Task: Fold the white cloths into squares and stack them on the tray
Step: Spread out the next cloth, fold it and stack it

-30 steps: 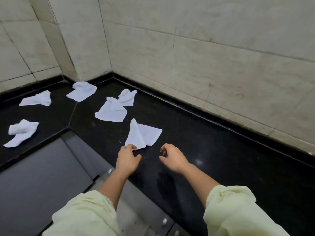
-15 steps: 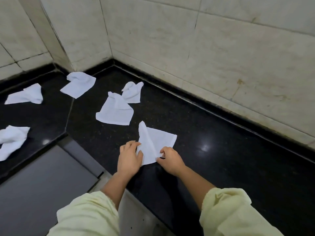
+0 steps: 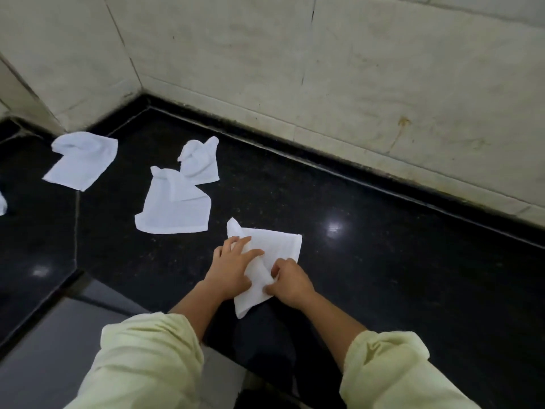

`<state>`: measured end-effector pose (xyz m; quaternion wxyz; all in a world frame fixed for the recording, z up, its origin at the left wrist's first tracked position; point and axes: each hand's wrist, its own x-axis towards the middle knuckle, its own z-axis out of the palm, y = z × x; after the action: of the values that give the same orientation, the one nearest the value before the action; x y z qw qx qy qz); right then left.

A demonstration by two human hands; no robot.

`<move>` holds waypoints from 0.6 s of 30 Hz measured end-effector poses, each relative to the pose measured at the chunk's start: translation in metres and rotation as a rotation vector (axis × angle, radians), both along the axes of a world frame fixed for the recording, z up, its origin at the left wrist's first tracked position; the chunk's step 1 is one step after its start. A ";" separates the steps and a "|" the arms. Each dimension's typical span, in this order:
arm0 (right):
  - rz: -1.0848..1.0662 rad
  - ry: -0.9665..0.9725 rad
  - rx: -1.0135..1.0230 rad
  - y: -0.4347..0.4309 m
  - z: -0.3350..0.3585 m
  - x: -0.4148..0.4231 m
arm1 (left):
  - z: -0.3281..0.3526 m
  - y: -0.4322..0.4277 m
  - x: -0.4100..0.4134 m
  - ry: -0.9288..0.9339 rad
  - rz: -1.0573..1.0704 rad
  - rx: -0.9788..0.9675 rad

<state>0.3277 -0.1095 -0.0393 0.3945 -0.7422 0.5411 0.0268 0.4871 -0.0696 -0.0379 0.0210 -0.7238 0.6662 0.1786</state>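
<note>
A white cloth (image 3: 275, 246) lies on the black stone counter (image 3: 383, 276) right in front of me, partly doubled over. My left hand (image 3: 233, 267) presses flat on its left side with fingers spread. My right hand (image 3: 290, 283) pinches a raised fold of the same cloth at its lower right. Three more white cloths lie crumpled further back: one (image 3: 174, 205) just behind, one (image 3: 202, 162) beyond it, one (image 3: 81, 163) at the far left. No tray is in view.
Pale tiled walls (image 3: 354, 69) close the counter at the back and meet in a corner at the upper left. A grey lower surface (image 3: 44, 349) lies beyond the counter's near left edge. A sliver of another white cloth (image 3: 2, 203) shows at the left border.
Both hands reached forward onto the nearest cloth. The left now presses it flat, the right has taken a fold. The cloth has slid nearer, and my view has shifted right.
</note>
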 end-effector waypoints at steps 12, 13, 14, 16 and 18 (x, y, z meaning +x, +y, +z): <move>-0.062 -0.200 0.205 -0.022 0.029 -0.010 | 0.020 -0.029 0.023 0.063 -0.239 0.017; -0.100 -0.221 0.210 -0.025 0.035 -0.014 | 0.026 -0.031 0.024 0.079 -0.243 -0.007; -0.135 -0.244 0.217 -0.028 0.041 -0.017 | 0.032 -0.034 0.025 0.081 -0.251 -0.027; -0.197 -0.299 0.219 -0.033 0.055 -0.025 | 0.042 -0.041 0.026 0.065 -0.290 -0.053; -0.240 -0.349 0.239 -0.036 0.071 -0.035 | 0.057 -0.048 0.023 0.074 -0.313 -0.079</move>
<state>0.2929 -0.1455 0.0318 0.5671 -0.6142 0.5422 -0.0851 0.5096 -0.1179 0.0188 -0.0046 -0.6042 0.7778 0.1732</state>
